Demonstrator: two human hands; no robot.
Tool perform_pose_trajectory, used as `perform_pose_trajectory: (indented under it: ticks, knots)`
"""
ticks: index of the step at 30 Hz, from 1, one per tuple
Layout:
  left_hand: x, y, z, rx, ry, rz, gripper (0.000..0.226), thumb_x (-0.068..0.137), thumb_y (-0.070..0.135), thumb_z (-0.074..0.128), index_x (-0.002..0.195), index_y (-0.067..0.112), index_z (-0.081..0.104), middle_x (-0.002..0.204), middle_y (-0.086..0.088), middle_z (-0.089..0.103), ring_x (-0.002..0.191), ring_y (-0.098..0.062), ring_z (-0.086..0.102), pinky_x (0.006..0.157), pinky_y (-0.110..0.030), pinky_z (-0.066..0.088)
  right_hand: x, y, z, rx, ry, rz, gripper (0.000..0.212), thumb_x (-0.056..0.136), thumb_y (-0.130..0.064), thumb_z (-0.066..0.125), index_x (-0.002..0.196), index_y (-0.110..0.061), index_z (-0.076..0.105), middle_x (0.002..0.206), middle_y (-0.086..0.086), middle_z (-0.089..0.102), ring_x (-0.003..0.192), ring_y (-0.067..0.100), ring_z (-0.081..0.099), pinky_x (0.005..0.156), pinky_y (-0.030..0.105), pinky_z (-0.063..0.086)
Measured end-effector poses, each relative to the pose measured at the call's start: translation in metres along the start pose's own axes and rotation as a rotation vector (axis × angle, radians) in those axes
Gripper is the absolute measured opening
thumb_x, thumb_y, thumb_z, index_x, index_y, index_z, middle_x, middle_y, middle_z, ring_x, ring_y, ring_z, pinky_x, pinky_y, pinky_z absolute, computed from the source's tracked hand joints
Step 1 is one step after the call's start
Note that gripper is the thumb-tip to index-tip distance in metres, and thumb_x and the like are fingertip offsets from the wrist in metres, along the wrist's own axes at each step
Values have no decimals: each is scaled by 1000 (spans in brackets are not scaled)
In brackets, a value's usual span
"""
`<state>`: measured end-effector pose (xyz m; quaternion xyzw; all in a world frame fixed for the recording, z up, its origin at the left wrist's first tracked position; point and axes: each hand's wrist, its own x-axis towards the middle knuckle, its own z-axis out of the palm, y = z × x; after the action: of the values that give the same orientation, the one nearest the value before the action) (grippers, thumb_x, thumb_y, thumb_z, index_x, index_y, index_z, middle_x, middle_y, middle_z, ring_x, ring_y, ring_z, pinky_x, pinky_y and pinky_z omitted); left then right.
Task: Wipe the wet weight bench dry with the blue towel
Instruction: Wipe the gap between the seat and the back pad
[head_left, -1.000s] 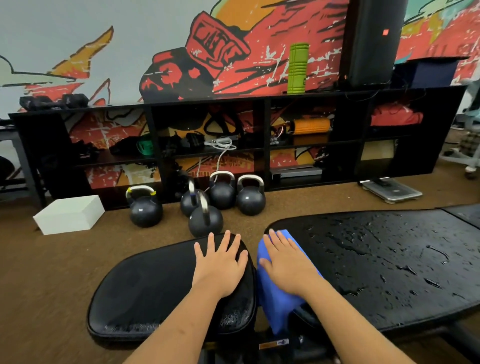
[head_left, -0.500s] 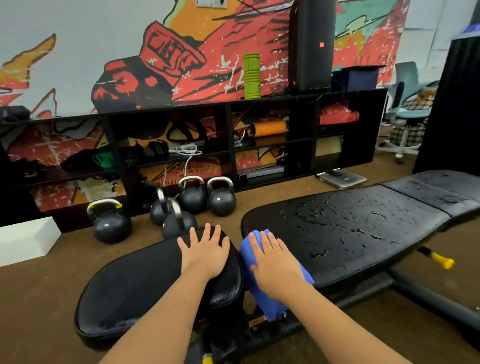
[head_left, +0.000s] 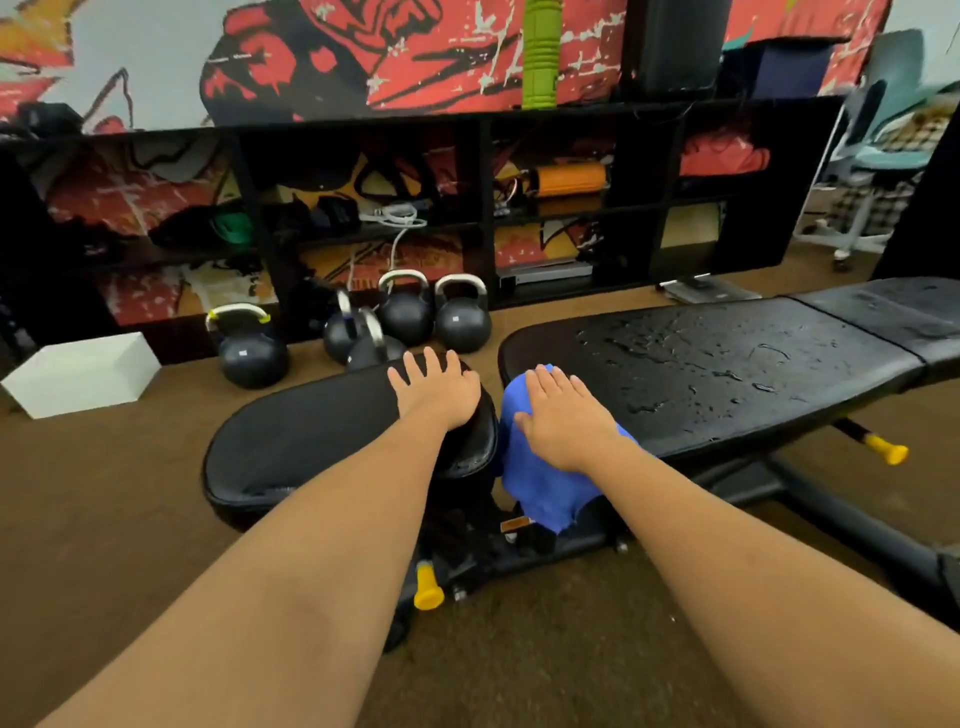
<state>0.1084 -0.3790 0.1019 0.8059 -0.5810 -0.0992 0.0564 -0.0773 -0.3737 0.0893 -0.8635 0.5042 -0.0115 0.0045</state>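
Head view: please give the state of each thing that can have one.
Bench back pad, wet, covered in droplets.
Bench seat pad, mostly dry-looking.
Blue towel, pressed on the back pad's end, partly hanging down.
Left hand, open, flat on seat pad.
Right hand, open, flat on towel.
Green foam roller, upright.
Orange foam roller, lying sideways.

This is a gym. A padded weight bench (head_left: 727, 374) stretches away from the right hand (head_left: 563, 421), kettlebells (head_left: 405, 314) stand on the brown carpet (head_left: 104, 493) just beyond the left hand (head_left: 439, 395), and farther past them a black shelf (head_left: 483, 171) holds foam rollers (head_left: 569, 180) in front of a boxing-glove mural (head_left: 415, 52).
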Motion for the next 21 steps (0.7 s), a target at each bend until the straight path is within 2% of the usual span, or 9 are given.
perform_pose_trajectory:
  ticks: [3,7,11,15,18,21]
  knots:
    - [-4,1,1,9,22,-1,63,102,48,13,159,23,5,167,-6,-5,151,-35,-11,120,-58,-7,33,8,-2,80,-53,-15,70,104,-46,24,155,-3,3,164,15,1,151,29,0,121,44,3]
    - [-1,1,-3,22,34,-9,63,103,50,14,159,23,5,167,-4,-4,152,-32,-9,120,-56,-5,84,18,-7,136,-41,-67,71,103,-47,27,155,-2,9,163,16,7,150,30,3,121,47,6]
    - [3,1,1,63,54,-13,71,100,62,15,159,24,7,167,-3,-2,153,-30,-6,121,-55,-2,112,26,-6,137,-63,-119,73,103,-49,25,154,0,8,163,17,6,151,30,3,121,46,7]
    - [7,4,0,78,46,-39,73,98,66,18,159,27,5,167,0,-3,153,-26,-6,122,-53,-1,61,30,-2,162,14,-161,72,103,-46,26,154,1,9,162,18,8,151,30,5,121,44,9]
    - [6,5,1,99,51,-59,70,99,64,18,159,29,4,167,2,-3,153,-23,-6,123,-50,0,5,35,-5,136,13,-209,71,104,-46,24,155,-2,1,163,16,0,151,28,-2,123,42,6]
    - [5,8,0,125,60,-64,69,100,63,16,159,30,2,167,4,-3,153,-21,-6,123,-48,1,14,39,-5,130,-7,-250,71,104,-47,21,155,-5,-2,164,13,-4,151,27,-6,123,43,2]
